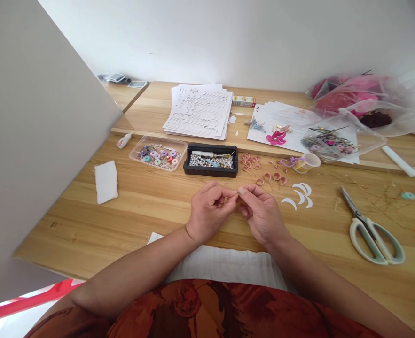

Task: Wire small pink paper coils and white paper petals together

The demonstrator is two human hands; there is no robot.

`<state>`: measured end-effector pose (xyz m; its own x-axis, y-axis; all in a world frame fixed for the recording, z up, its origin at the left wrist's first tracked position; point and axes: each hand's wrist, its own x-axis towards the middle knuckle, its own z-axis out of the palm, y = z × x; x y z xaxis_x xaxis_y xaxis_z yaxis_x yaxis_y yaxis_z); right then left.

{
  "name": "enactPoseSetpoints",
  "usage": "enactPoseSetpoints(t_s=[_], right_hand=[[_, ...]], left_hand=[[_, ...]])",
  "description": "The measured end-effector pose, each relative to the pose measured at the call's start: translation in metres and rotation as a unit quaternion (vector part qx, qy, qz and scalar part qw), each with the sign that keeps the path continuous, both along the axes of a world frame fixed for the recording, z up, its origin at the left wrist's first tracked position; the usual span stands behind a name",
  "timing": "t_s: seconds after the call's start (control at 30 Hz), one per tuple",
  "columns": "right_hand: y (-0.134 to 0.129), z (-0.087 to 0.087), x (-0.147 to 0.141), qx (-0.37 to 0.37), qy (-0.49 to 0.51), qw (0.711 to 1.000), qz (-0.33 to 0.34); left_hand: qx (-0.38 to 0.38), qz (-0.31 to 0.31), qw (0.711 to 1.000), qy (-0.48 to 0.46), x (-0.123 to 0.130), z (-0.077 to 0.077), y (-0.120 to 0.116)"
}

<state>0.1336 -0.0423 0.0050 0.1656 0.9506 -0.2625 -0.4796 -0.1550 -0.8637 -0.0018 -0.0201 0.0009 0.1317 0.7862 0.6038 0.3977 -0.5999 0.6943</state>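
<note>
Over the middle of the table, my left hand (212, 206) and my right hand (262, 213) meet at the fingertips. Each is closed in a pinch of thumb and forefinger. Whatever lies between them is tiny and mostly covered; a faint thin strand seems to rise from the tips. Just beyond the hands is a black tray (210, 172) of silver beads with a white-handled tool (203, 154). Pink wire-stemmed loops (276, 177) lie to the right of it. White paper crescents (289, 203) rest beside my right hand.
Large scissors (372, 234) lie at right near loose gold wire (376, 199). A clear box (136, 153) holds colourful spools. Cut paper sheets (200, 112), a magenta flower (276, 137) and plastic bags (358, 98) sit behind. At left are a folded white cloth (106, 182) and a small bottle (124, 140).
</note>
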Motion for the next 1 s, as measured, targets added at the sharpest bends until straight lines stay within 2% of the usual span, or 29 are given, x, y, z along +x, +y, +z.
enactPoseSetpoints(t_s=[0.17,0.47,0.6,0.77,1.0], right_hand=[[0.000,0.000,0.003,-0.011,0.035,0.999,0.027],[0.000,0.003,0.007,-0.024,0.039,0.998,0.050],[0.001,0.005,0.006,-0.022,0.030,0.998,0.044],[0.002,0.005,0.006,-0.023,-0.004,0.998,0.055],[0.005,0.005,0.011,-0.008,-0.054,0.997,0.048]], left_hand=[[0.090,0.004,0.994,0.065,-0.005,-0.002,0.003],[0.128,-0.019,0.985,0.111,-0.011,-0.002,0.006],[0.116,-0.041,0.987,0.099,-0.010,-0.004,0.005],[0.066,-0.063,0.992,0.093,-0.011,-0.005,0.004],[-0.024,-0.112,0.993,0.033,-0.013,0.007,0.007]])
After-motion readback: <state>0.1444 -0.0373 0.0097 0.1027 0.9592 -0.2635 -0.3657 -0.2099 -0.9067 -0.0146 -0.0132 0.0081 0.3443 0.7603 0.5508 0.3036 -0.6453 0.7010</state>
